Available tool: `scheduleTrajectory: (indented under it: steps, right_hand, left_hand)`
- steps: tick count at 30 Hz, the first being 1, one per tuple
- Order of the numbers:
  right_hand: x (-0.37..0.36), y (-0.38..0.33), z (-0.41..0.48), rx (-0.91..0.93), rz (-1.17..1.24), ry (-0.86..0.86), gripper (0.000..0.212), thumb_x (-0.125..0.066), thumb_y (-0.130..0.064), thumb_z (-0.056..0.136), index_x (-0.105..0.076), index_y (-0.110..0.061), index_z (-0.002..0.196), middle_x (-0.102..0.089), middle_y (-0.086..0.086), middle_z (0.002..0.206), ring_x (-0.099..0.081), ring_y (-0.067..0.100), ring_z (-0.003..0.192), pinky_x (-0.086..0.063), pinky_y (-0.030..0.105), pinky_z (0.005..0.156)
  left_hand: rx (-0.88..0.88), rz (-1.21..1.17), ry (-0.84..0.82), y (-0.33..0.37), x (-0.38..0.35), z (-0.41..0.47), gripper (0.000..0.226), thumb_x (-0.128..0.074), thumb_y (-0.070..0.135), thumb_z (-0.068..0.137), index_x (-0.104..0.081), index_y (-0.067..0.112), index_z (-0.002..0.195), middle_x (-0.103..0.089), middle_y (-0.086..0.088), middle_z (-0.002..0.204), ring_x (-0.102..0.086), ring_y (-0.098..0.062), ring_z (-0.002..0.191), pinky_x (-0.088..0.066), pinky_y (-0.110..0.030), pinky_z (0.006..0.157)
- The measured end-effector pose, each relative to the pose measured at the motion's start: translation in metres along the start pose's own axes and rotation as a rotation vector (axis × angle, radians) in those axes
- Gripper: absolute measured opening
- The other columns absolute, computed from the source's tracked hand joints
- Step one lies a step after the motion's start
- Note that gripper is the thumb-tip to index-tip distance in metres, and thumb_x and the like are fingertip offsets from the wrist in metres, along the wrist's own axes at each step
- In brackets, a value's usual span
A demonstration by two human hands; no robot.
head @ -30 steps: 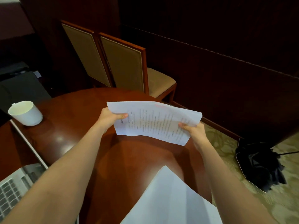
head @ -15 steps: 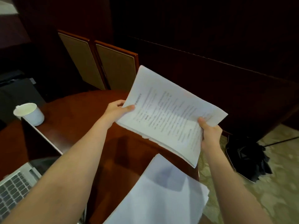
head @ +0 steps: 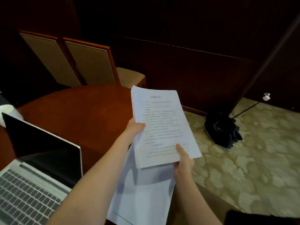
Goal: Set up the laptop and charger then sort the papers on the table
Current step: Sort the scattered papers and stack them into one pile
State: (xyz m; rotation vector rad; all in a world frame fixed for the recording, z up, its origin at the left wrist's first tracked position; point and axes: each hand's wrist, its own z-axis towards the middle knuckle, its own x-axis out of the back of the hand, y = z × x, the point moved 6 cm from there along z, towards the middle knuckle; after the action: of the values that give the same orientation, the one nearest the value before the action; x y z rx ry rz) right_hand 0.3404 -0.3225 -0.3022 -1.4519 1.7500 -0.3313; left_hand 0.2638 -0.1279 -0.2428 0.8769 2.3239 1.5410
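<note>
I hold a stack of printed papers (head: 162,124) upright above the right edge of the round wooden table (head: 78,111). My left hand (head: 135,128) grips its left edge and my right hand (head: 183,159) grips its bottom right corner. Under it a second pile of white papers (head: 142,195) lies flat on the table. An open silver laptop (head: 37,168) with a dark screen stands at the lower left. A white charger plug (head: 266,96) with a dark cable lies on the floor at the far right.
A white cup (head: 7,112) stands behind the laptop at the left edge. Two padded wooden chairs (head: 90,62) stand behind the table. A black folded umbrella (head: 222,130) lies on the patterned carpet to the right, near the dark wall panelling.
The stack has turned from lying tilted sideways to upright with its text facing me, and has moved right and nearer. The view has shifted, so more of the laptop shows.
</note>
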Motion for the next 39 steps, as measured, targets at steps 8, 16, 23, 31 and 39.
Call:
scheduleTrajectory:
  steps: [8,16,23,31,39]
  right_hand:
    - [0.060,0.012,-0.013,-0.175,-0.268,-0.287,0.017,-0.055,-0.017,0.086,-0.065,-0.006,0.094,-0.065,0.007,0.079,-0.063,0.017,0.058,-0.052,0.029,0.059]
    - [0.059,0.025,-0.022,0.210,-0.922,-0.108,0.021,-0.066,-0.018,0.085,-0.067,-0.009,0.105,-0.068,0.007,0.110,-0.062,0.017,0.090,-0.049,0.023,0.067]
    - [0.063,0.047,-0.004,-0.046,-0.899,0.002,0.077,-0.069,-0.032,0.082,-0.029,-0.005,0.142,-0.039,0.011,0.145,-0.038,0.031,0.132,-0.040,0.044,0.101]
    - [0.067,0.054,-0.011,-0.043,-0.638,0.003,0.015,-0.062,0.001,0.082,-0.058,-0.007,0.094,-0.063,0.011,0.101,-0.059,0.024,0.087,-0.051,0.035,0.073]
    - [0.063,0.035,-0.013,0.024,-0.553,-0.094,0.025,-0.058,0.004,0.087,-0.055,-0.020,0.091,-0.065,0.008,0.101,-0.063,0.031,0.096,-0.051,0.050,0.088]
  left_hand:
    - [0.103,0.625,-0.064,-0.036,0.021,-0.029,0.038,-0.045,0.000,0.093,-0.045,0.000,0.131,-0.055,-0.007,0.094,-0.052,-0.015,0.071,-0.041,-0.022,0.060]
    - [0.143,0.789,-0.095,-0.097,0.026,-0.049,0.030,-0.050,-0.003,0.084,-0.054,0.008,0.112,-0.057,-0.010,0.116,-0.052,-0.021,0.094,-0.043,-0.027,0.068]
    - [0.231,0.932,0.037,-0.115,0.044,-0.057,0.078,-0.069,0.025,0.082,-0.022,0.011,0.143,-0.025,-0.014,0.146,-0.030,-0.032,0.132,-0.035,-0.042,0.105]
    - [0.427,0.382,-0.122,-0.139,0.029,-0.070,0.033,-0.062,0.021,0.085,-0.044,0.015,0.112,-0.047,-0.002,0.121,-0.047,-0.020,0.108,-0.043,-0.035,0.084]
    - [0.238,0.170,-0.052,-0.138,0.022,-0.075,0.033,-0.065,0.004,0.083,-0.048,0.015,0.109,-0.057,0.000,0.111,-0.058,-0.019,0.094,-0.052,-0.027,0.062]
